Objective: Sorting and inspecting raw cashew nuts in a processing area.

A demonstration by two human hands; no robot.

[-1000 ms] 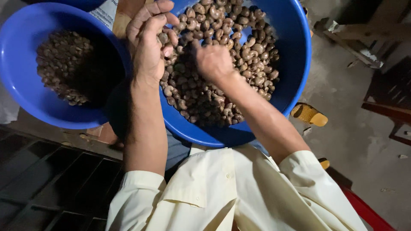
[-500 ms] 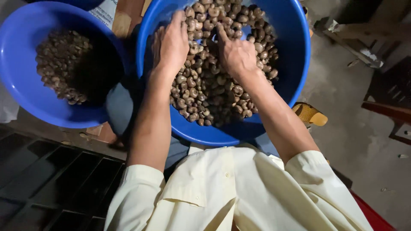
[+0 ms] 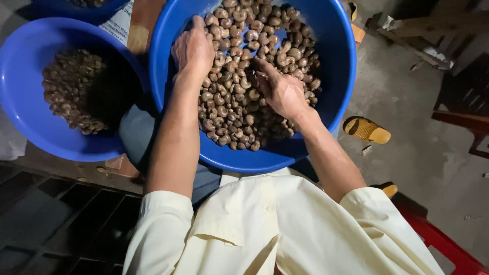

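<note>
Both hands (image 3: pixel 191 48) spread flat on cashews (image 3: pixel 239 112)

Brown nuts (image 3: pixel 239 102) were held in a blue basin (image 3: pixel 336 61); a pale yellow shirt (image 3: pixel 285 229) and yellow sandal (image 3: pixel 367 130) were seen.

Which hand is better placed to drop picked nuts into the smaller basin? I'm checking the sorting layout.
Likely the left hand: it rests on the nuts at the big basin's left side, nearest the smaller basin. The right hand sits farther away.
</note>
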